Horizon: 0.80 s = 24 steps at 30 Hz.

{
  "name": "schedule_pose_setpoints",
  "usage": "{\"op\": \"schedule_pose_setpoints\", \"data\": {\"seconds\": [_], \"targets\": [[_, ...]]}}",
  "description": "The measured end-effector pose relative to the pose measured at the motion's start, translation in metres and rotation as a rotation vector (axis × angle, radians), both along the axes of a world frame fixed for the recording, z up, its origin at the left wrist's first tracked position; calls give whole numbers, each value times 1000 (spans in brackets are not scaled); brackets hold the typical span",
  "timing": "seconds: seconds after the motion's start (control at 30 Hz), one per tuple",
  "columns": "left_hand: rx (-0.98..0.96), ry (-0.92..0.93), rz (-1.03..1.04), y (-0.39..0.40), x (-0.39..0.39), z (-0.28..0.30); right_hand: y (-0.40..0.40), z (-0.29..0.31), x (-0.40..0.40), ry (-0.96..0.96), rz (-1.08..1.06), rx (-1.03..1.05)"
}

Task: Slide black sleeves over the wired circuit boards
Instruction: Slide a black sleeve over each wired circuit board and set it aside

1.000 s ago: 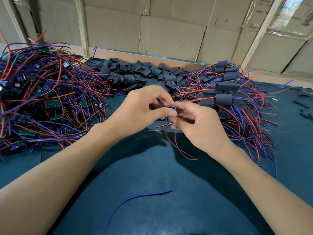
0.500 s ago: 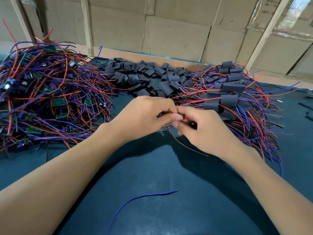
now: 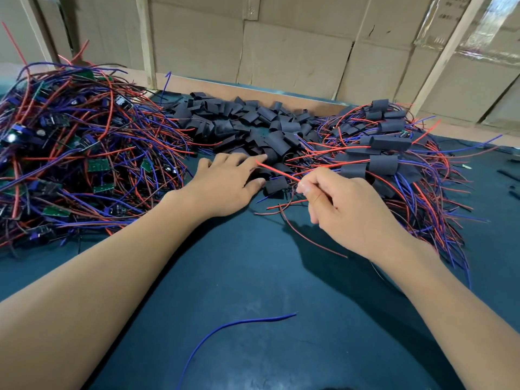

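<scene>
Your left hand (image 3: 225, 184) lies flat at the loose black tube sleeves (image 3: 247, 122) while your right hand (image 3: 349, 209) pinches a thin red wire (image 3: 277, 171), which could snag neighbouring wires.

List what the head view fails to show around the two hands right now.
- Left hand lies over the loose black tube sleeves; its own fingers hide whether it touches one.
- Right hand pinches a thin red wire; its curled fingers hide the grip.
- Tangled heap of unsleeved green circuit boards: cut off by the left edge.
</scene>
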State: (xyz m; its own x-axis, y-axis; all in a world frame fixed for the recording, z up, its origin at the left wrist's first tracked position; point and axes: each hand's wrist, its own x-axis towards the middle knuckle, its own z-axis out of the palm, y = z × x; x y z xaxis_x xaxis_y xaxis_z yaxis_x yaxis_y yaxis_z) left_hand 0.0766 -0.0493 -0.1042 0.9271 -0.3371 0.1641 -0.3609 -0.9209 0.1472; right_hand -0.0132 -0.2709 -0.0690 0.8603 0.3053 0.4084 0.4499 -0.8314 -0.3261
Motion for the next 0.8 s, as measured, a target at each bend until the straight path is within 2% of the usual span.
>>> {"op": "schedule_pose_setpoints", "data": {"seconds": [0.1, 0.2, 0.3, 0.43, 0.6, 0.73, 0.8], "targets": [[-44, -16, -13, -3, -2, 1, -4, 1, 2, -52, -12, 67], [-104, -92, -112, -6, -7, 4, -9, 1, 6, -143, -35, 137], [-8, -99, -244, -14, -12, 9, -12, 3, 8, -228, -34, 152], [15, -140, -276, -16, -18, 11, -11, 3, 7, -267, -30, 106], [-90, -88, -253, -25, -25, 13, -8, 4, 5, -195, -54, 202], [-185, -37, -273, -24, -26, 16, -5, 5, 2, -112, -67, 368], [-173, -16, -274, -23, -25, 18, -3, 8, 2, -7, -33, 534]]}}
